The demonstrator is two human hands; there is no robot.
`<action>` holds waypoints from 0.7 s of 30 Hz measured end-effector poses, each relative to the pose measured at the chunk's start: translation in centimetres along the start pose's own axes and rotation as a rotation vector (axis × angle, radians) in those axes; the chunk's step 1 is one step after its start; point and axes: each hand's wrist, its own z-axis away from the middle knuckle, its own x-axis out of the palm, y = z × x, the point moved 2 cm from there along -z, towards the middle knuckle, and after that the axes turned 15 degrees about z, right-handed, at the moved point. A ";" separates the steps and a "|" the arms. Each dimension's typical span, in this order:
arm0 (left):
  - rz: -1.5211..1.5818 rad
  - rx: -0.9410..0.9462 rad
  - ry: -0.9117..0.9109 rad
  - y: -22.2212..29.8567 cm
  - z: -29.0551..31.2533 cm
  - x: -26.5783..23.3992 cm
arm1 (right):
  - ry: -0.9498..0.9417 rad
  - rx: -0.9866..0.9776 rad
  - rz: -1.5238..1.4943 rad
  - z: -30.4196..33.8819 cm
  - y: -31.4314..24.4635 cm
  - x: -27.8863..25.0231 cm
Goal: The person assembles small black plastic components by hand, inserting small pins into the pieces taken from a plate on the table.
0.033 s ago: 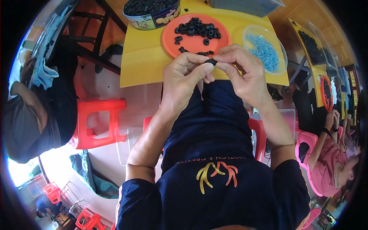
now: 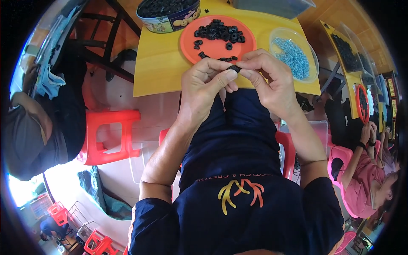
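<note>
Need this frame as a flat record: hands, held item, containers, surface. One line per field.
Left hand: pinching one end of the small black part
Right hand: pinching the other end
Held item detail: mostly covered by fingertips, exact shape unclear
Surface: yellow table
Round plate: orange-red, loose black pieces on it, just beyond the hands
Tin: filled with black pieces, left of the plate
Clear tub: small blue pieces inside, right of the plate

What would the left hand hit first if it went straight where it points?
The left hand would likely meet the right hand, past the small black piece between them; depth is unclear.
</note>
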 end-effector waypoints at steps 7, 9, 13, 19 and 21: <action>-0.093 -0.009 -0.118 -0.1 -0.2 -0.3 | -0.211 0.101 -0.004 0.1 0.2 -1.4; -0.093 -0.007 -0.136 -0.2 -0.2 -0.2 | -0.291 0.193 -0.046 0.4 -0.1 -1.8; -0.178 0.057 -0.120 -0.5 -0.2 0.1 | -0.214 0.179 0.075 0.7 -0.3 -1.4; -0.206 -0.009 -0.085 -0.6 -0.3 0.3 | -0.145 0.284 0.063 1.5 0.6 -1.3; -0.329 0.075 -0.122 -0.4 -0.3 0.3 | -0.194 0.244 0.099 1.5 0.8 -1.2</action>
